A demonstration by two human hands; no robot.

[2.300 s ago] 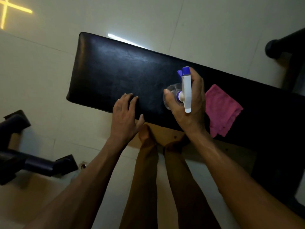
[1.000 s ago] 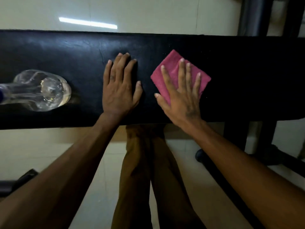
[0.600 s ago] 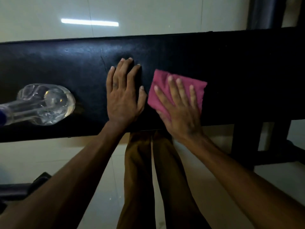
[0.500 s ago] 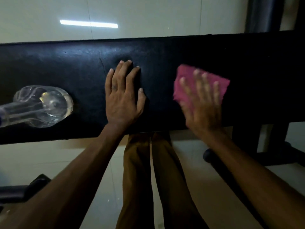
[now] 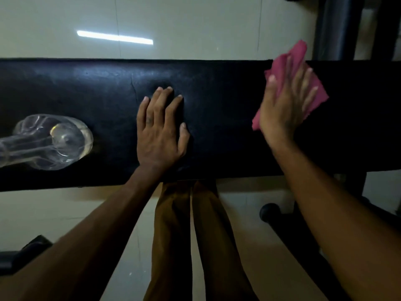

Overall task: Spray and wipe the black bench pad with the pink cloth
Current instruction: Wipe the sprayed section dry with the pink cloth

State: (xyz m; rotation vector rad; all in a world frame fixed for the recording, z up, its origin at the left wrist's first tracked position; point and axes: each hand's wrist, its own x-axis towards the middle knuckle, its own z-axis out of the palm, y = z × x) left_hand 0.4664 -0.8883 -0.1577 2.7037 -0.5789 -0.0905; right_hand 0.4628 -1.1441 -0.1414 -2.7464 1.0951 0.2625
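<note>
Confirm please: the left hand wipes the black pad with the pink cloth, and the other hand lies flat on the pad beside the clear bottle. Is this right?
Not quite: the hands are swapped. In the head view the right hand presses the pink cloth on the black pad, while the left hand lies flat beside the clear bottle.

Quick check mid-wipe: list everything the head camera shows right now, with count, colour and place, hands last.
bench pad: one, black, across the middle of the view
pink cloth: one, pink, under the right hand at the pad's far right, one corner lifted past the far edge
spray bottle: one, clear, standing on the pad at the left
bench frame: dark posts and bars at the right
floor: pale tiles, with a light strip reflected
legs: two, brown trousers, below the pad
left hand: flat on the pad, centre
right hand: spread on the cloth, blurred
</note>
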